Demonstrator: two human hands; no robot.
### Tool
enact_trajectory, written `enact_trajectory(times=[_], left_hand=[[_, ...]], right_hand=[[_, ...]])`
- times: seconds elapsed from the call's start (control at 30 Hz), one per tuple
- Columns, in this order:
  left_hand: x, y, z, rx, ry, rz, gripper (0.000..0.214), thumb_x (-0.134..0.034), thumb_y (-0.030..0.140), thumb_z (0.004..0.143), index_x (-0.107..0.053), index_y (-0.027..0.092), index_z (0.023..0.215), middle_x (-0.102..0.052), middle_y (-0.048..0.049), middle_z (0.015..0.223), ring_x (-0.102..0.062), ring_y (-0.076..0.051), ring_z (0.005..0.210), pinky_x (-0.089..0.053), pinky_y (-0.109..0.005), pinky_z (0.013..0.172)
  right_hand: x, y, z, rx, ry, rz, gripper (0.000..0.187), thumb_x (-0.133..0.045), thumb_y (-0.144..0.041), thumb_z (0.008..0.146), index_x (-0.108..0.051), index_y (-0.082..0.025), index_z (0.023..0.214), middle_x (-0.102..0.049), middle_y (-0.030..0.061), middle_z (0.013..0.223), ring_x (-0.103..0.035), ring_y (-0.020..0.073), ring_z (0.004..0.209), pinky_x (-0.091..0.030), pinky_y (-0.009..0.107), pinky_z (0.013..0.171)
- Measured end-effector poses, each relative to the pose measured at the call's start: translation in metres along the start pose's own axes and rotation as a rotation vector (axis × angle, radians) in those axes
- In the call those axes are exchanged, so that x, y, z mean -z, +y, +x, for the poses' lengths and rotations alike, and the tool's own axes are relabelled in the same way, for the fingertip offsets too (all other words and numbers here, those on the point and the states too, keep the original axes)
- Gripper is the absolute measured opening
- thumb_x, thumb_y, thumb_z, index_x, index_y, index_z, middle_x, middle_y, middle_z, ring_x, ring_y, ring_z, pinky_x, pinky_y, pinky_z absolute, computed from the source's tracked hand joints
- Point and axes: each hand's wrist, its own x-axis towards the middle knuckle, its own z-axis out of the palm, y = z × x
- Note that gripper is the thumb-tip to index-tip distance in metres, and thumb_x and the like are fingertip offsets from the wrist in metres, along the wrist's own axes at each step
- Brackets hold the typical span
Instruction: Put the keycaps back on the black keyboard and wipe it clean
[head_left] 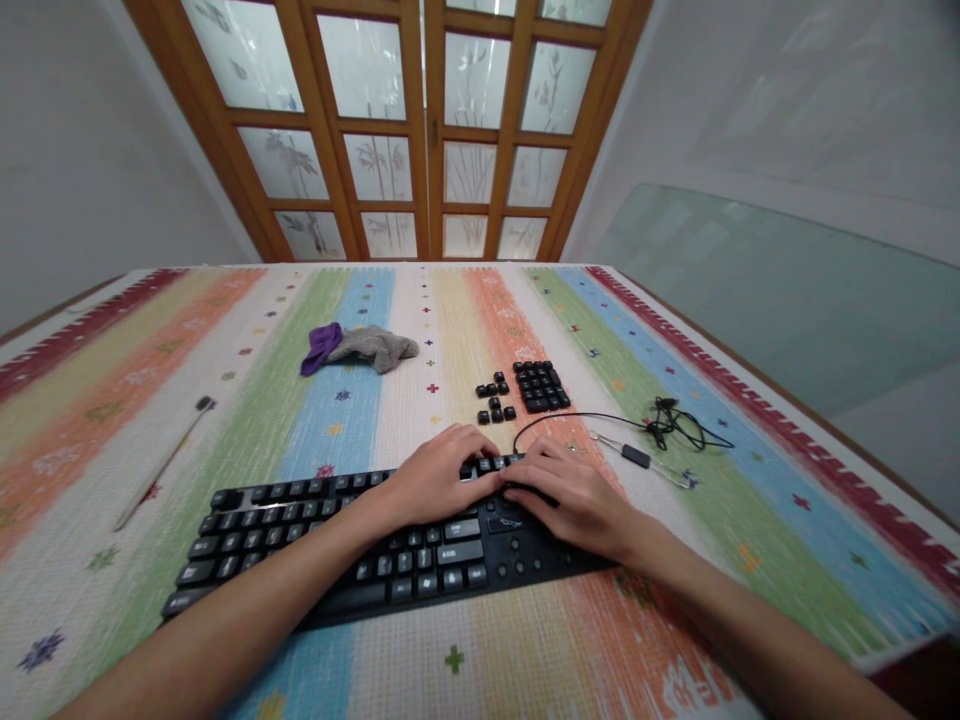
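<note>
A black keyboard [322, 530] lies in front of me, with bare switch posts and a dark panel at its right end. My left hand [446, 470] lies across its upper right part, fingers curled over the back edge and thumb stretched toward the right hand. My right hand [574, 490] is closed with bent fingers over the same spot; its fingertips meet the left thumb near the top row. Whatever is between the right fingers is hidden. Behind the hands sit a block of loose keycaps [540, 386] and a smaller group of keycaps [495, 390].
A wire keycap puller [636, 456] and a bundled black cable [675, 425] lie at the right. On the left rests a thin brush [161, 470]. A grey and purple cloth item [367, 347] lies farther back on the striped tablecloth [454, 685].
</note>
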Motion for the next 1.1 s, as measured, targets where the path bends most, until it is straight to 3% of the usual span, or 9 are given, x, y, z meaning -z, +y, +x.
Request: enact_trajectory(times=[0.43, 0.7, 0.93, 1.1], left_hand=[[-0.0002, -0.0004, 0.0004, 0.006, -0.005, -0.006, 0.015, -0.062, 0.031, 0.091, -0.063, 0.020, 0.100, -0.067, -0.0050, 0.101, -0.061, -0.020, 0.097, -0.049, -0.037, 0.088], [0.0006, 0.0009, 0.0003, 0.037, -0.012, -0.009, 0.018, -0.065, 0.031, 0.088, -0.063, 0.020, 0.102, -0.067, -0.0058, 0.104, -0.062, -0.021, 0.098, -0.050, -0.038, 0.088], [-0.0004, -0.0018, 0.0009, 0.023, -0.004, -0.020, 0.018, -0.067, 0.030, 0.086, -0.063, 0.021, 0.102, -0.067, -0.0044, 0.102, -0.062, -0.020, 0.095, -0.050, -0.036, 0.087], [-0.0003, -0.0035, 0.0029, 0.028, -0.015, -0.033, 0.019, -0.069, 0.030, 0.084, -0.064, 0.020, 0.100, -0.067, -0.0033, 0.096, -0.062, -0.019, 0.088, -0.050, -0.035, 0.081]], right_hand=[[-0.0030, -0.0023, 0.0003, -0.093, 0.026, 0.069, 0.017, -0.053, -0.018, 0.097, -0.067, -0.017, 0.106, -0.069, 0.0062, 0.084, -0.057, 0.0190, 0.080, -0.048, 0.032, 0.068], [-0.0032, -0.0037, 0.0012, -0.016, 0.045, 0.002, 0.021, -0.050, -0.016, 0.098, -0.069, -0.016, 0.106, -0.062, 0.0050, 0.072, -0.050, 0.0186, 0.074, -0.044, 0.031, 0.062], [-0.0034, -0.0054, 0.0012, 0.003, 0.102, -0.042, 0.017, -0.055, -0.014, 0.094, -0.071, -0.016, 0.101, -0.069, 0.0068, 0.081, -0.052, 0.0196, 0.080, -0.048, 0.034, 0.071], [-0.0017, -0.0056, 0.0039, -0.080, 0.110, 0.013, 0.017, -0.058, -0.020, 0.094, -0.074, -0.016, 0.095, -0.064, 0.0059, 0.072, -0.054, 0.0189, 0.075, -0.049, 0.031, 0.063]])
